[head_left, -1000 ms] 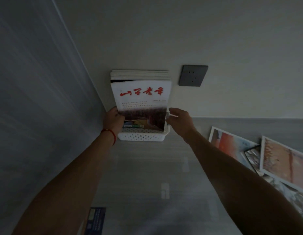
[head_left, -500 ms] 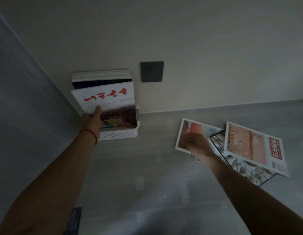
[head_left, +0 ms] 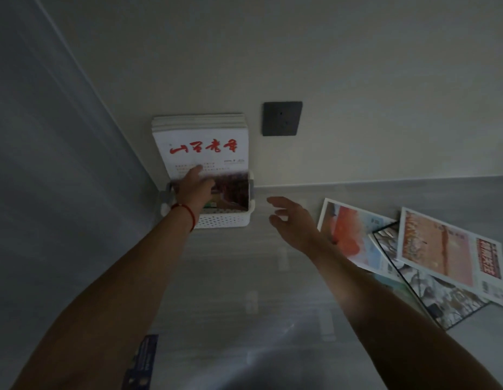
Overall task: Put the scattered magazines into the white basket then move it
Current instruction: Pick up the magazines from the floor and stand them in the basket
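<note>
A white perforated basket point(head_left: 225, 220) stands on the floor in the corner against the wall. Several magazines stand upright in it; the front one point(head_left: 208, 147) is white with red characters. My left hand point(head_left: 195, 187), with a red string at the wrist, lies flat on that front cover with fingers spread. My right hand point(head_left: 292, 220) hovers open just right of the basket, holding nothing. On the floor to the right lie three overlapping magazines: an orange-and-white one point(head_left: 354, 235), a dark patterned one point(head_left: 430, 288) and an orange one with a red label point(head_left: 453, 251).
A dark wall socket point(head_left: 282, 118) sits right of the basket's magazines. A grey panel point(head_left: 61, 164) runs along the left. A dark blue label point(head_left: 142, 361) lies on the grey floor near the bottom.
My right hand has left the orange-and-white magazine on the floor and come back toward the basket, empty. My left hand has slid onto the front cover.
</note>
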Motion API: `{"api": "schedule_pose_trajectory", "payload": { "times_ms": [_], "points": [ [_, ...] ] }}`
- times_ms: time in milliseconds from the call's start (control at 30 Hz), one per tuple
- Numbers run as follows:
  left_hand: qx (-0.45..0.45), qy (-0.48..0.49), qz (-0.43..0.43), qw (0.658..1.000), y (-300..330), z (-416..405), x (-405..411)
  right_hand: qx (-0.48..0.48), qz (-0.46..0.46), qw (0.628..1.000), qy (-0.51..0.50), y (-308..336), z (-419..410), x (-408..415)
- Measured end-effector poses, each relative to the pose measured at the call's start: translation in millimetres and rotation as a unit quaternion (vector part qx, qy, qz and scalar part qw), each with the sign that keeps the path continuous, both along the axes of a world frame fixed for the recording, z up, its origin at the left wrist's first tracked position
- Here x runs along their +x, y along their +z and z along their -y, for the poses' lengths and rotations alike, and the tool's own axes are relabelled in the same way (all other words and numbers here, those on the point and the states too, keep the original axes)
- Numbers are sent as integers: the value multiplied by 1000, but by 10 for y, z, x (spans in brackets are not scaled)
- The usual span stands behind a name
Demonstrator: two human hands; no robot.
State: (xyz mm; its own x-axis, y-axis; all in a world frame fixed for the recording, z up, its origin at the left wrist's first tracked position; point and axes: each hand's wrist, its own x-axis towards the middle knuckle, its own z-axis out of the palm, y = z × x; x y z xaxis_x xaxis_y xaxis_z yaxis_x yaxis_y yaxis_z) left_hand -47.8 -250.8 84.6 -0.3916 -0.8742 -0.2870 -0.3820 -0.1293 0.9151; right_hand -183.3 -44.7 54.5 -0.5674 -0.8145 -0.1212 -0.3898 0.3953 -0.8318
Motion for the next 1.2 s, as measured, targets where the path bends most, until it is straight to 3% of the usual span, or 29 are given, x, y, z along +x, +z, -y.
{"api": "schedule_pose_trajectory", "payload": {
  "times_ms": [200, 400, 533, 633, 767, 867, 967, 1067, 1200],
  "points": [
    [-51, -175, 57, 982, -250, -1071, -248, 110, -63, 986, -112, -370, -931, -448],
    [-85, -368, 128, 917, -544, -2222, -573, 283, -185, 908, -248, -776, -2328, -1226],
    [-127, -399, 139, 897, -550, -2692, -831, 326, -137, 914, -199, -983, -2828, -1663],
    [-160, -415, 142, 884, -583, -2915, -1008, 345, -216, 908, -101, -1080, -2848, -1587],
    [-187, -435, 164, 866, -710, -3108, -1200, 291, -291, 911, -36, -1082, -2921, -1225],
    [-209, -426, 159, 866, -831, -3220, -1322, 150, -293, 944, 36, -1096, -3177, -1048],
    [-161, -401, 211, 877, -954, -3309, -1342, 93, -259, 958, 79, -1085, -3381, -1015],
    [-127, -343, 254, 895, -1060, -3415, -1254, 75, -204, 976, 9, -1044, -3425, -990],
    [-49, -258, 165, 951, -1099, -3592, -1176, 64, -136, 972, -181, -1042, -3287, -899]
  ]
}}
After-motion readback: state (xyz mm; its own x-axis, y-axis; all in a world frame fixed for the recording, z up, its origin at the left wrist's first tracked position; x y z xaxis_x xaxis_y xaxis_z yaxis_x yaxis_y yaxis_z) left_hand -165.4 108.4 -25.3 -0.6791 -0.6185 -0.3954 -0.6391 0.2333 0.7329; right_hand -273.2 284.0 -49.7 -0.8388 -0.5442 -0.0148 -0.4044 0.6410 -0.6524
